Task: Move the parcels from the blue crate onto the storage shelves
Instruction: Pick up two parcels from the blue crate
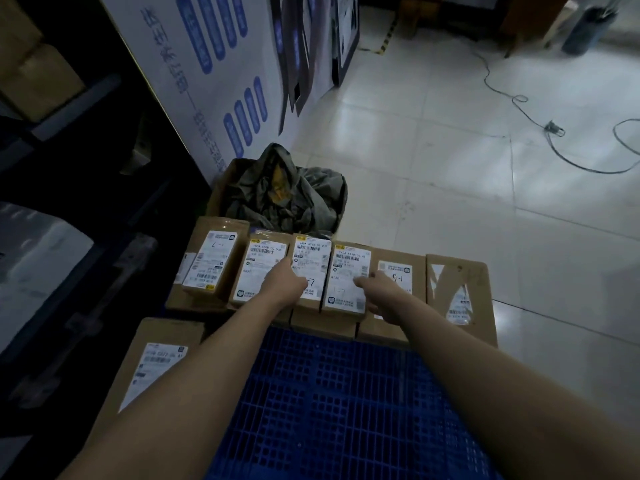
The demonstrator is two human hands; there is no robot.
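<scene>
Your hands are both stretched out over the blue crate (329,393), apart from each other, at the row of parcels (221,265) along its far edge. Your left hand (284,284) lies at the seam between the A600 parcel (258,271) and the A020 parcel (311,258); the fingers run forward out of sight, so you cannot tell whether it grips anything or only touches. Your right hand (381,294) grips the A130 parcel (346,296), with the thumb on the label and the fingers curled over its right side, hard against the 9-1 parcel (398,271). The main risk is lifting two small cartons at once by squeezing them side to side: they stand tight together on a lower layer of boxes, and with one hold unsure the middle pair could hinge apart and drop onto the crate, or drag a neighbour off the stack. Both arms are nearly straight and reaching far, which leaves little strength in the wrists for a clean lift. The storage shelves (69,150) are off to your left in deep shadow, so misjudging a ledge there is likely. Mind also the cable (502,91) trailing on the floor to your right if you step back.
</scene>
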